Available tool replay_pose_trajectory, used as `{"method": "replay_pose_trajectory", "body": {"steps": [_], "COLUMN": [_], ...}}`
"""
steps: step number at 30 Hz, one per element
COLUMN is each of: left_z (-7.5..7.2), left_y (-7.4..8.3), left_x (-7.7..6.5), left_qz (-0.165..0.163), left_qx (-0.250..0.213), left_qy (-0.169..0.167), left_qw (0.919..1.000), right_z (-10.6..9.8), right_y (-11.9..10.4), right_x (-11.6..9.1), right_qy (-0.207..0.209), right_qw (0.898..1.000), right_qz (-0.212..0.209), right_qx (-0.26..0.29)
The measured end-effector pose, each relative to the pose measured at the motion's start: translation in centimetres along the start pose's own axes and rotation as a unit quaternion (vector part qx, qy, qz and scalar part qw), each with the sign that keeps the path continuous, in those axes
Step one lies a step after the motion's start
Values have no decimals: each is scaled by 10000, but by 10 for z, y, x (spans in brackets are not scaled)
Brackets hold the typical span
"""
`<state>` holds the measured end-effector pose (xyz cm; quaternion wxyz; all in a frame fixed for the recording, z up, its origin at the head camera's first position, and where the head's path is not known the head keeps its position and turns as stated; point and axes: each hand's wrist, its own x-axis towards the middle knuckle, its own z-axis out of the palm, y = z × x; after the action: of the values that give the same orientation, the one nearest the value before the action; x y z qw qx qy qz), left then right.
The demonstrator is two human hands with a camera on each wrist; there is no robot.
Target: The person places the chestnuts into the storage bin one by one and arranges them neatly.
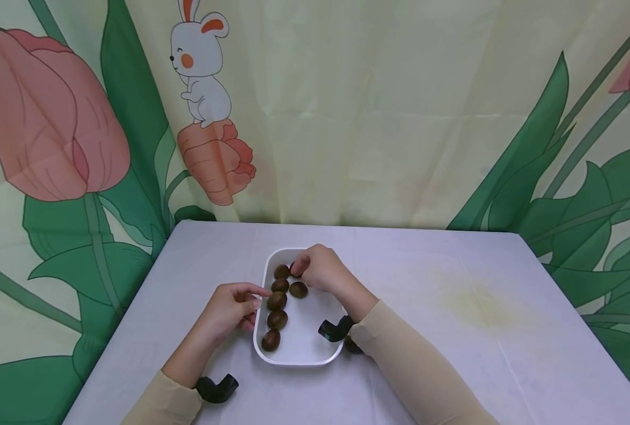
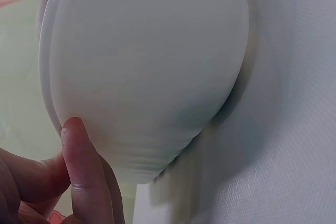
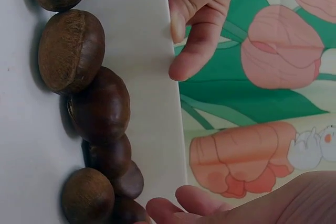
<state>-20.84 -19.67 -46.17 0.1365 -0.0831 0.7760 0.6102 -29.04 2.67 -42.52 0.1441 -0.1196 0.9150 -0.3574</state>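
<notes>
A white tray (image 1: 309, 330) holds several brown chestnuts (image 1: 277, 320), lined up along its left wall. Beside that line, toward the far end, lies another chestnut (image 1: 298, 289). My left hand (image 1: 232, 307) grips the tray's left rim, its thumb (image 2: 86, 171) against the outer wall and the index fingertip over the edge. At the far end of the tray, my right hand (image 1: 320, 268) pinches a chestnut (image 3: 128, 211) that its fingers partly hide. Glossy chestnuts (image 3: 100, 106) stand close together along the wall in the right wrist view.
One more chestnut (image 1: 352, 345) sits on the table outside the tray's right side, partly covered by the right sleeve (image 1: 400, 348). A white cloth covers the table (image 1: 432, 283). Behind it hangs a curtain (image 1: 368, 118) printed with tulips, a rabbit and a carrot.
</notes>
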Motion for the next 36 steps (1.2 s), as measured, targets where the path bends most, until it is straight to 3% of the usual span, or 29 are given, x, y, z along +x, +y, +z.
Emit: {"method": "replay_pose_trajectory", "body": {"steps": [14,25,36], "left_z": [1,2,3], "left_y": [0,-1,-1], "left_x": [-1,-2,-2], "left_qz": [7,11,-18], "left_qx": [-34,43,37], "left_qy": [69,75,141], "left_qw": [10000,10000,9999], "right_z": [-20,-46,-68], "right_y": [5,26,48], "right_x": [-21,-51,-80], "right_qy": [-557,-641,-503], "right_qw": [9929,9884,9917], "right_qz": [-47,-293,-239], "right_qx": [1055,1348,1161]}}
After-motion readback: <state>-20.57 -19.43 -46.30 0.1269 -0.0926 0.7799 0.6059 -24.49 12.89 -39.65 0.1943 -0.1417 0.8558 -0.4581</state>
